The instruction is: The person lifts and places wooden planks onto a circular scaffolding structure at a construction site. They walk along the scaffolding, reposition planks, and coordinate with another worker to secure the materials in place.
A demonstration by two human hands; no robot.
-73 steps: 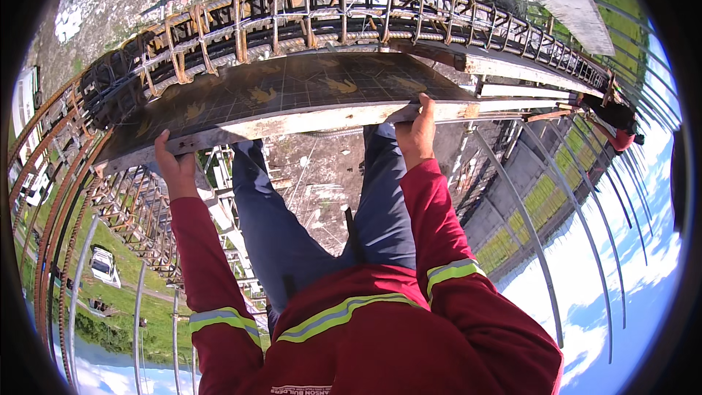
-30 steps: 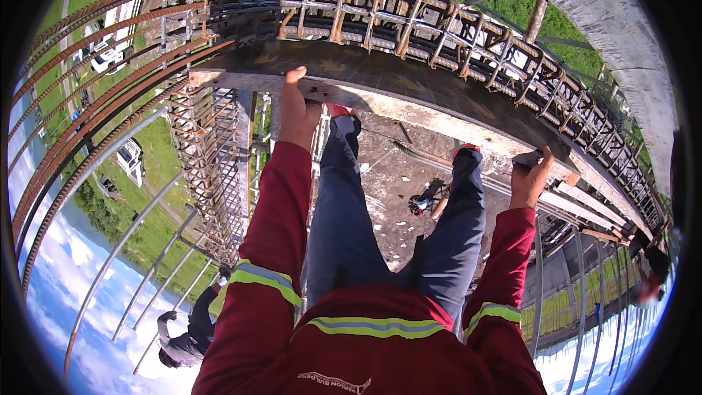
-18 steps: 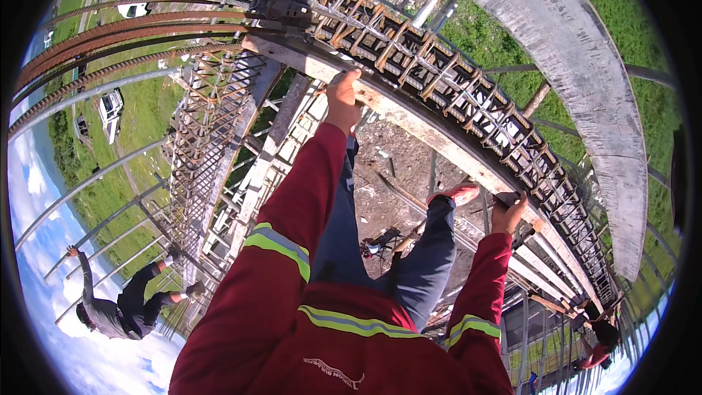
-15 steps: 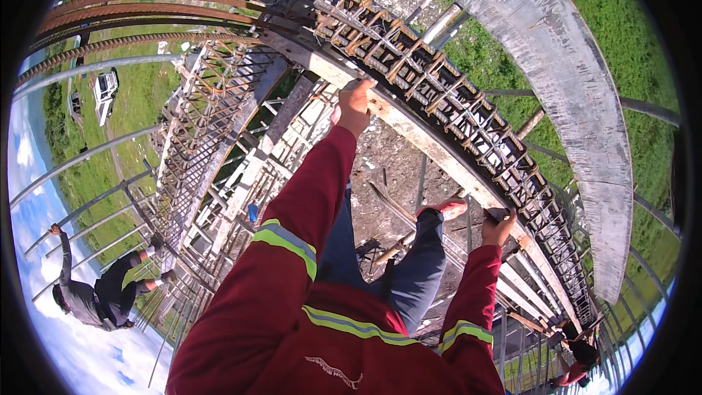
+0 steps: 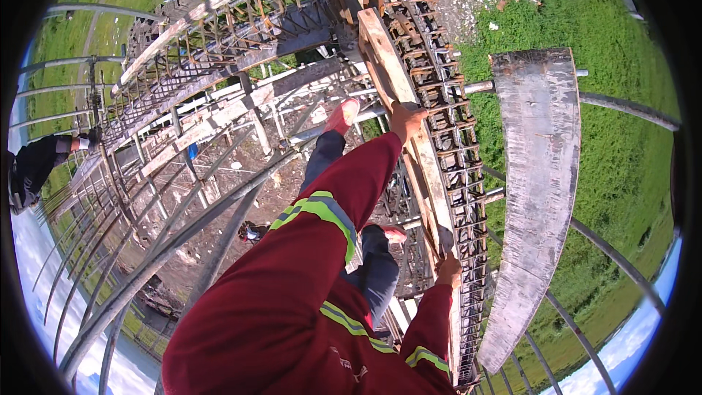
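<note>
My left hand (image 5: 406, 121) is closed over the edge of a long pale wooden beam (image 5: 387, 58), its fingers lying across the top. Lower along the same beam, my right hand (image 5: 450, 271) is closed against it. A small dark thing (image 5: 444, 238) shows just beyond the right fingers; its kind cannot be made out. Right beside the beam runs a cage of rusty reinforcing bars (image 5: 442, 102), bent into hoops. My feet are below, one by a grey pipe (image 5: 373, 114), the other lower down next to the beam.
A curved grey plywood sheet (image 5: 537, 153) lies on pipes at the right, above grass. Long scaffold pipes (image 5: 183, 234) cross at the left. A second bar cage with boards (image 5: 197, 11) stands at the upper left. Another person's leg (image 5: 44, 164) shows at the left edge.
The view has turned, so the beam and bar cage now run more upright. Both hands are still on the beam. The other person has mostly left the view at the left.
</note>
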